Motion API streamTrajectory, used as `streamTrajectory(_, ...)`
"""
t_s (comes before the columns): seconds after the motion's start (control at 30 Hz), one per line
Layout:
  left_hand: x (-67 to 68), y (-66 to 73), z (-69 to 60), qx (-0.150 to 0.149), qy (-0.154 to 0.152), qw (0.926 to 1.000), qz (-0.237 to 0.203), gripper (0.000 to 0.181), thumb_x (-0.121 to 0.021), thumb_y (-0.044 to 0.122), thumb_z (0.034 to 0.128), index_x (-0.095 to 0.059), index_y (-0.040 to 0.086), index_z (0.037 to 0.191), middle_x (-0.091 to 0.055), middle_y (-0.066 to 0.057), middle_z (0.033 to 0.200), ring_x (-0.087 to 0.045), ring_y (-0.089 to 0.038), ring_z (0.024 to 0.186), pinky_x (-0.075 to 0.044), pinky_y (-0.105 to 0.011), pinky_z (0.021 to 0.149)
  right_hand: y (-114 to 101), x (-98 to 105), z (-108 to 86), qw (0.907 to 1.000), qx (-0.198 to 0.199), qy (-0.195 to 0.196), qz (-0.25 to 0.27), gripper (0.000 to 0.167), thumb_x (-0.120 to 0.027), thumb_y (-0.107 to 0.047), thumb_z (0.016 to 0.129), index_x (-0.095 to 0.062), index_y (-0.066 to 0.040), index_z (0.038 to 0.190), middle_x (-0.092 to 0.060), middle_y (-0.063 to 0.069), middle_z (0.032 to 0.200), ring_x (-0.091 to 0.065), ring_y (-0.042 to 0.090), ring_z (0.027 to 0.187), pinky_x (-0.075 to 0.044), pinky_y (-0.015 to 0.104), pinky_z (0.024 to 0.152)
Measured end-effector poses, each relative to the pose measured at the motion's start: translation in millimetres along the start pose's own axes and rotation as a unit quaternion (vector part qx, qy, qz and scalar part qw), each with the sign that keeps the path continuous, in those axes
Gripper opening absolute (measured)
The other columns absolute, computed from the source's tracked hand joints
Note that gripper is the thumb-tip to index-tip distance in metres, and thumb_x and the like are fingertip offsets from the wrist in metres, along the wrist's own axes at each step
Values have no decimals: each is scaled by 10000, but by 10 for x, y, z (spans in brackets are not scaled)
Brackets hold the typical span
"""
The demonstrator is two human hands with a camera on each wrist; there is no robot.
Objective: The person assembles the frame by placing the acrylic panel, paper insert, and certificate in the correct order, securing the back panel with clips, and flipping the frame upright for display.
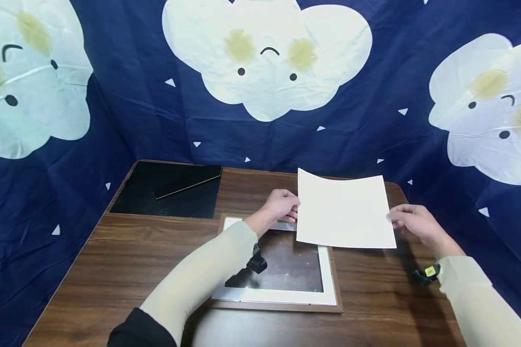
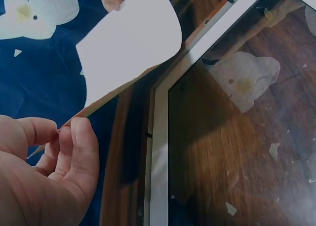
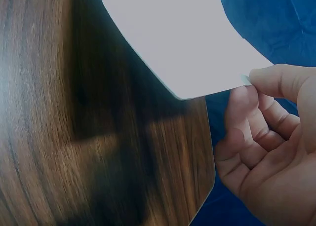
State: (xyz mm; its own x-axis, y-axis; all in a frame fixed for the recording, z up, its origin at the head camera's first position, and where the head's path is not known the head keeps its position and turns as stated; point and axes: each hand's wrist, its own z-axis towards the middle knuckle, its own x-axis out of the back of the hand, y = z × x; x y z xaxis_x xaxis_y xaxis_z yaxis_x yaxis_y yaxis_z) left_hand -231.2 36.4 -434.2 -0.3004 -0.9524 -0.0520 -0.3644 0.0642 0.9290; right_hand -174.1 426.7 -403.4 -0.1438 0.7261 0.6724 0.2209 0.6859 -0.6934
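A blank white sheet of paper (image 1: pixel 345 209) is held up off the table, bowed slightly between both hands. My left hand (image 1: pixel 282 206) pinches its left edge between thumb and fingers, seen close in the left wrist view. At the opposite edge my right hand (image 1: pixel 412 221) pinches it too, thumb on top, as the right wrist view shows. Below and to the left lies a picture frame (image 1: pixel 339 289) with a brown rim, a white inner border (image 1: pixel 286 295) and a glossy clear pane (image 1: pixel 282 265). The sheet and left forearm cover parts of it.
A black backing board (image 1: pixel 134 193) lies at the table's back left corner, with its stand flap (image 1: pixel 188 180) slightly raised. The wooden table (image 1: pixel 113 270) ends at a dark blue curtain (image 1: pixel 226 140) printed with clouds, close behind and at both sides.
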Motion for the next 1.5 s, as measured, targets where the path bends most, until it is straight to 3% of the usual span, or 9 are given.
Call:
streamTrajectory(0.4,242,-92,-239,-294,146,9995,-11,97,-590,35,934,-630,-3,1013,-604,-72,762,-606,-144,598,-554,-245,535,-133,-188,-41,9955,154,-331,871,294,-649,-218,1004,-602,35,1147,-667,-50,829,-632,90,765,-551,291,660)
streamTrajectory(0.7,507,-113,-427,-482,435,9979,72,155,-607,34,904,-663,-19,1038,-630,-77,770,-614,-144,625,-554,-249,528,-188,-347,-94,9860,168,-563,1562,136,-665,-223,1001,-664,-100,1059,-670,-71,818,-635,78,762,-560,287,676)
streamTrajectory(0.83,619,-125,-495,-449,561,9974,100,143,-618,42,915,-671,-15,1035,-631,-70,754,-610,-140,620,-550,-249,531,-198,-442,-129,9768,126,-692,2025,56,-652,-199,1010,-680,-151,1011,-666,-81,822,-630,73,750,-563,276,681)
streamTrajectory(1.0,762,-147,-612,-394,743,9963,174,128,-625,50,914,-676,-3,1018,-627,-66,740,-608,-146,629,-550,-254,548,-195,-575,-147,9586,74,-934,2688,48,-643,-134,1010,-673,-141,973,-663,-70,789,-628,84,714,-538,259,642)
streamTrajectory(1.3,972,-284,-783,-224,968,9950,123,77,-600,54,909,-658,17,943,-612,-60,754,-604,-154,655,-554,-246,567,-251,-797,-248,9638,0,-832,2531,73,-665,-200,1003,-672,-128,1010,-680,-65,775,-637,90,721,-551,278,654)
streamTrajectory(1.5,1108,-369,-900,-52,1148,9927,371,123,-579,95,913,-662,14,953,-597,-62,774,-587,-164,679,-560,-249,581,-286,-940,-310,9652,45,-776,2498,101,-672,-219,1003,-690,-120,1004,-664,-51,777,-616,92,700,-548,283,639)
